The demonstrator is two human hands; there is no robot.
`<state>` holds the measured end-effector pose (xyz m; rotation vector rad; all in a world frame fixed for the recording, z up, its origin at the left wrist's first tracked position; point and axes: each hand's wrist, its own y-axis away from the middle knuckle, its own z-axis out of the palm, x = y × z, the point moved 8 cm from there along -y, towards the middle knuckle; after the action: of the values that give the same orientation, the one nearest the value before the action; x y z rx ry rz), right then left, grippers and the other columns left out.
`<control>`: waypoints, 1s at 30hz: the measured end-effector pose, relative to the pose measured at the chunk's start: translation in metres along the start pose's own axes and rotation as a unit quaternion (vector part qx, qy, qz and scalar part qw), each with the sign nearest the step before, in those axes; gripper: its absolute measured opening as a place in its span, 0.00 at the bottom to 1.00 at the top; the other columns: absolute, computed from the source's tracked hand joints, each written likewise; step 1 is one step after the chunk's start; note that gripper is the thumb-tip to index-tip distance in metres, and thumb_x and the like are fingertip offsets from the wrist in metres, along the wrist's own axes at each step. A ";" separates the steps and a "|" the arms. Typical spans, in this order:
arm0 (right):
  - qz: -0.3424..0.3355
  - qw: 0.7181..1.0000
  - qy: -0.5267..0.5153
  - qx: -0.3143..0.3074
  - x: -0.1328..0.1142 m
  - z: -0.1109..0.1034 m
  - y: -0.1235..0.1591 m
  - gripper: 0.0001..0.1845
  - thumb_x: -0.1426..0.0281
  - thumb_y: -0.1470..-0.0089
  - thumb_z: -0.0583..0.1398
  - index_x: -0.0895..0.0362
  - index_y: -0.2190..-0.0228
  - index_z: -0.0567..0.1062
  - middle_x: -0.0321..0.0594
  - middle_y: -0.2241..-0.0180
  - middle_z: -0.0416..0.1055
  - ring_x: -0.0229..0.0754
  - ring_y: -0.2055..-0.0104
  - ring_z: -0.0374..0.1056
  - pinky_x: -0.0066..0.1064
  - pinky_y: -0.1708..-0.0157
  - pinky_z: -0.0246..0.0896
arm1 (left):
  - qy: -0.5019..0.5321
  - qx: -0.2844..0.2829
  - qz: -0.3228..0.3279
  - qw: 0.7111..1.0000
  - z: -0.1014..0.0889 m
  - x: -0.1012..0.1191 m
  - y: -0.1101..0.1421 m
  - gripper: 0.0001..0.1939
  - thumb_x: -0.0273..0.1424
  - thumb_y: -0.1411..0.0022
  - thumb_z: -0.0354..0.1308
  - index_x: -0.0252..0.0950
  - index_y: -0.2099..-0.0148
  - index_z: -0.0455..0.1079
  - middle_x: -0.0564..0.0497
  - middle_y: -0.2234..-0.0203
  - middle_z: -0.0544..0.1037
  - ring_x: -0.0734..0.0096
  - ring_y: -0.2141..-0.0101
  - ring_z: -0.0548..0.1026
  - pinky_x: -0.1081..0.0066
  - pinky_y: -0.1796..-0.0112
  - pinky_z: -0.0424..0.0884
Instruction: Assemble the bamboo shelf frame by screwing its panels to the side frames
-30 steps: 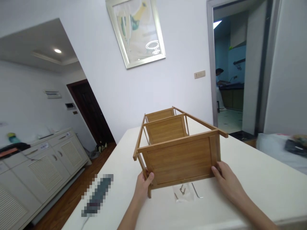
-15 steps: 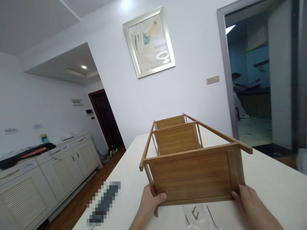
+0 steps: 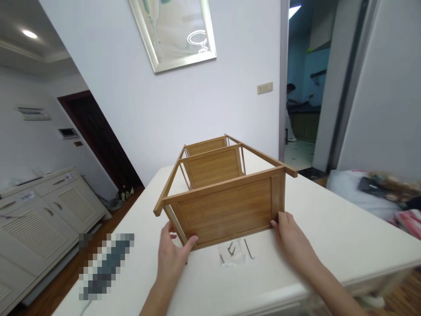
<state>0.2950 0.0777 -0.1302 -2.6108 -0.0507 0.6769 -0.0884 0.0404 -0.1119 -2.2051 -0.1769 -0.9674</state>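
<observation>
A wooden shelf rack (image 3: 226,210) lies on its side on the white table (image 3: 263,281), its end panel facing me. My left hand (image 3: 173,252) grips the lower left corner, thumb against the panel's bottom edge and fingers behind the left leg. At the lower right corner, my right hand (image 3: 291,237) is closed on the panel's edge, with some of its fingers hidden behind the wood. Between the hands, just in front of the rack, several screws (image 3: 232,250) lie on a clear plastic bag (image 3: 239,260). Beside them is an L-shaped hex key (image 3: 250,250).
A blurred-out dark object (image 3: 110,267) with a cord lies on the table's left side. White cabinets (image 3: 62,210) stand along the left wall. Bedding and cloth (image 3: 371,197) are piled beyond the table's right edge. A person (image 3: 291,112) is in the room through the doorway.
My view has turned right and tipped downward, so the rack appears further left. Both hands still hold the rack's lower corners, and the screws and hex key now show fully.
</observation>
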 end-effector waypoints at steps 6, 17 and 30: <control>0.002 1.000 -0.004 0.009 0.001 0.000 0.002 0.06 0.69 0.38 0.48 0.53 0.69 0.60 0.46 0.64 0.66 0.45 0.66 0.66 0.36 0.65 0.63 | -0.037 0.002 0.395 0.918 0.005 0.076 0.056 0.08 0.26 0.43 0.62 0.38 0.63 0.65 0.53 0.75 0.69 0.69 0.73 0.69 0.70 0.70 0.68; 0.002 1.000 0.014 0.010 0.002 0.003 0.003 0.05 0.70 0.38 0.48 0.54 0.68 0.61 0.46 0.63 0.66 0.45 0.64 0.66 0.36 0.64 0.63 | -0.015 -0.241 0.309 0.920 0.083 0.103 0.087 0.16 0.19 0.36 0.43 0.37 0.57 0.70 0.47 0.67 0.75 0.67 0.67 0.75 0.68 0.65 0.73; -0.004 1.000 0.009 0.019 0.002 0.001 0.005 0.06 0.70 0.38 0.48 0.54 0.68 0.61 0.47 0.63 0.66 0.44 0.66 0.66 0.35 0.65 0.62 | -0.013 -0.282 0.296 0.912 0.092 0.094 0.088 0.12 0.25 0.35 0.50 0.37 0.60 0.75 0.47 0.69 0.77 0.65 0.66 0.75 0.66 0.65 0.75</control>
<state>0.2956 0.0742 -0.1340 -2.5784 -0.0408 0.6445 0.0665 0.0224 -0.1393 -2.5373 0.8167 -0.6864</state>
